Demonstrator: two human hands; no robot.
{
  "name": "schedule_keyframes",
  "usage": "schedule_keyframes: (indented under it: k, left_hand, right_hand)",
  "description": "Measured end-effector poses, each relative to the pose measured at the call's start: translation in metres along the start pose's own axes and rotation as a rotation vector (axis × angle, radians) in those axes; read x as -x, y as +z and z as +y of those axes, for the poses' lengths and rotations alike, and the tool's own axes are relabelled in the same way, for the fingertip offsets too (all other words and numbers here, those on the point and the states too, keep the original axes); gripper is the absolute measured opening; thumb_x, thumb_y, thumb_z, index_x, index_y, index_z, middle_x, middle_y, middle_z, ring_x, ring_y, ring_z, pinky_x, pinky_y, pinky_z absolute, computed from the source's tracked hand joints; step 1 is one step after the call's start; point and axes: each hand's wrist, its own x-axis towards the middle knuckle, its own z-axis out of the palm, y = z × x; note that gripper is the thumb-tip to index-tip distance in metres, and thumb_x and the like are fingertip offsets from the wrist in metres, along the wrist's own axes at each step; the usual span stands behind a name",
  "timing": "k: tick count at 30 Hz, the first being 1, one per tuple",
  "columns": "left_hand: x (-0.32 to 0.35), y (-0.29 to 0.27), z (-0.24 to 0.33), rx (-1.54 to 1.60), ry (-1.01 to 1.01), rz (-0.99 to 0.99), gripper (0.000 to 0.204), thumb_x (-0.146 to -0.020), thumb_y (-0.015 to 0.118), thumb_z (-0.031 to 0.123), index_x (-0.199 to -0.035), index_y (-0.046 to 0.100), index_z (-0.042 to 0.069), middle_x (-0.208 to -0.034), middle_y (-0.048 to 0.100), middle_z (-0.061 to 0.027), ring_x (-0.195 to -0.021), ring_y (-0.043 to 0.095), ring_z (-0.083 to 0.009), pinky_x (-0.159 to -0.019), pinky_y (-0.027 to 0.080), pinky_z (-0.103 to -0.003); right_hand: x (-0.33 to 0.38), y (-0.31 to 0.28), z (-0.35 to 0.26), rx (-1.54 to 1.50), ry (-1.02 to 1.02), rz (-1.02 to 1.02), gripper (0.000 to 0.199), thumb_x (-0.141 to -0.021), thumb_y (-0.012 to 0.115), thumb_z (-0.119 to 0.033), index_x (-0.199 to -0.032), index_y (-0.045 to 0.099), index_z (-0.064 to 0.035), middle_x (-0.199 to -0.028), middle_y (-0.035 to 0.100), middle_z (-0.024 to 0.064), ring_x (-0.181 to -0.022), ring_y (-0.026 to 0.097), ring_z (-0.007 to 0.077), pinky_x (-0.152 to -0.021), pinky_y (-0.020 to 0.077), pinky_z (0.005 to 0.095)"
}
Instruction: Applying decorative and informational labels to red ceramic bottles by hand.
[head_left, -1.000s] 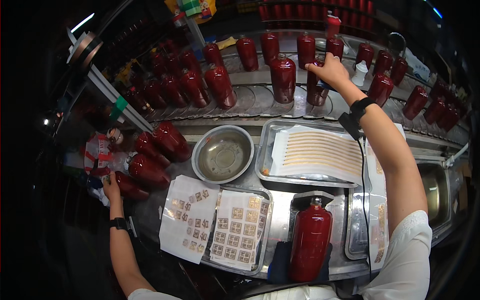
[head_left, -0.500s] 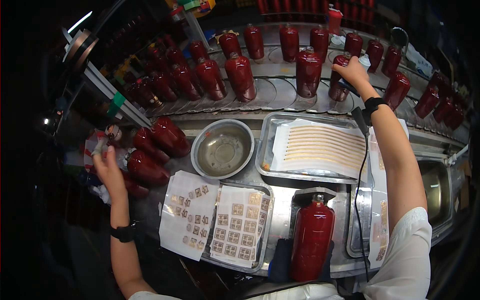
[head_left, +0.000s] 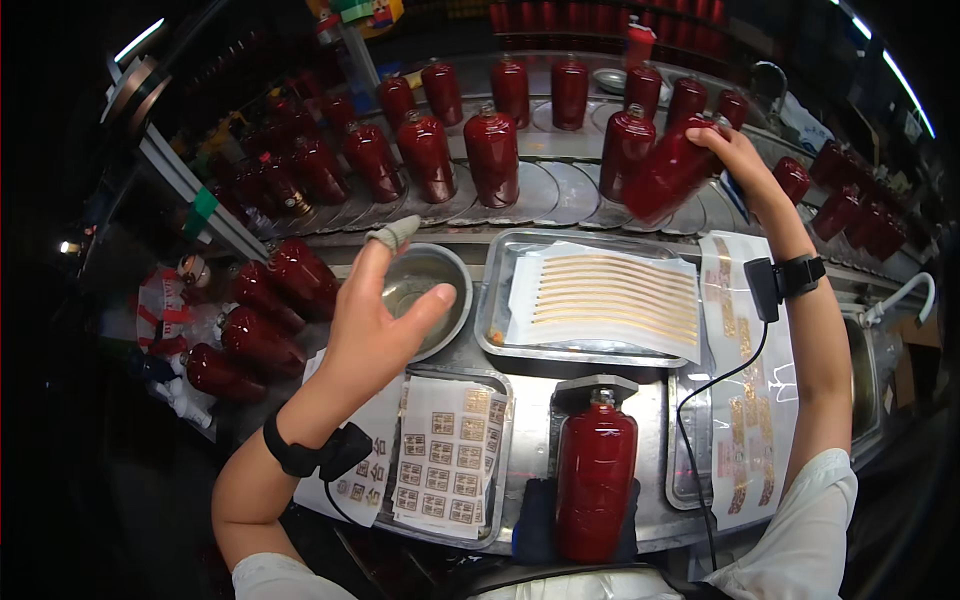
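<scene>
My right hand (head_left: 745, 168) grips a glossy dark-red bottle (head_left: 668, 178) near its top. The bottle is tilted and slightly blurred over the near conveyor, beside an upright red bottle (head_left: 625, 150). My left hand (head_left: 370, 325) holds nothing, thumb and fingers apart, with a pale cover on one fingertip. It hovers over the near left side of a metal bowl (head_left: 466, 300), hiding part of it. Close to my body, another red bottle (head_left: 597, 480) rests on a dark cloth against a metal holder (head_left: 600, 386).
Sheets of square gold decals (head_left: 445, 455) lie on a tray at left; gold strips (head_left: 610, 300) lie on a tray (head_left: 492, 340) behind. Several red bottles (head_left: 262, 340) lie at left. More stand along the conveyor (head_left: 560, 185). A cable (head_left: 690, 400) hangs from my right wrist.
My right hand has lifted the bottle off the conveyor and tilted it. My left hand has moved right, from beside the lying bottles to over the bowl.
</scene>
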Motion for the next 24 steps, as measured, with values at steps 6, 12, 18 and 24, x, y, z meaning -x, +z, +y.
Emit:
schedule_keyframes:
  k: [6,12,18,24]
  left_hand:
    - [-0.013,0.039,0.044,0.109,0.160,-0.050,0.116,-0.067,0.090,0.023,-0.153,0.015,0.001,-0.143,0.043,-0.0218,-0.135,0.044,-0.0296,-0.112,0.035,-0.042]
    - [0.050,-0.009,0.049,0.343,-0.038,0.016,0.097,-0.062,0.089,0.015,-0.141,0.034,0.004,-0.127,0.055,-0.0120,-0.116,0.058,-0.0230,-0.102,0.046,-0.037]
    - [0.134,-0.108,0.008,0.309,-0.256,0.489,0.083,-0.070,0.080,0.012,-0.141,0.037,0.005,-0.126,0.056,-0.0129,-0.109,0.061,-0.0238,-0.095,0.051,-0.039]
    - [0.208,-0.176,-0.079,-0.011,-0.319,1.082,0.085,-0.067,0.086,0.000,-0.136,0.038,0.003,-0.127,0.053,-0.0112,-0.117,0.055,-0.0234,-0.099,0.048,-0.039]
  right_hand:
    - [0.094,0.086,-0.139,-0.104,-0.224,-0.506,0.064,-0.077,0.076,-0.048,-0.110,0.066,0.0050,-0.100,0.071,0.0129,-0.092,0.068,0.0177,-0.085,0.0521,0.0312]
    - [0.101,0.124,-0.142,0.010,-0.401,-0.672,0.102,-0.076,0.070,-0.071,-0.136,0.051,0.0087,-0.133,0.056,0.0277,-0.126,0.054,0.0322,-0.105,0.0425,0.0404]
    - [-0.027,0.046,-0.007,0.775,-0.053,0.385,0.081,-0.072,0.076,-0.062,-0.120,0.056,0.0006,-0.115,0.065,0.0235,-0.110,0.065,0.0364,-0.089,0.0521,0.0471]
    - [-0.106,-0.011,0.121,0.499,0.088,0.320,0.080,-0.066,0.078,-0.067,-0.109,0.072,0.0000,-0.104,0.072,0.0212,-0.105,0.068,0.0338,-0.093,0.0486,0.0412]
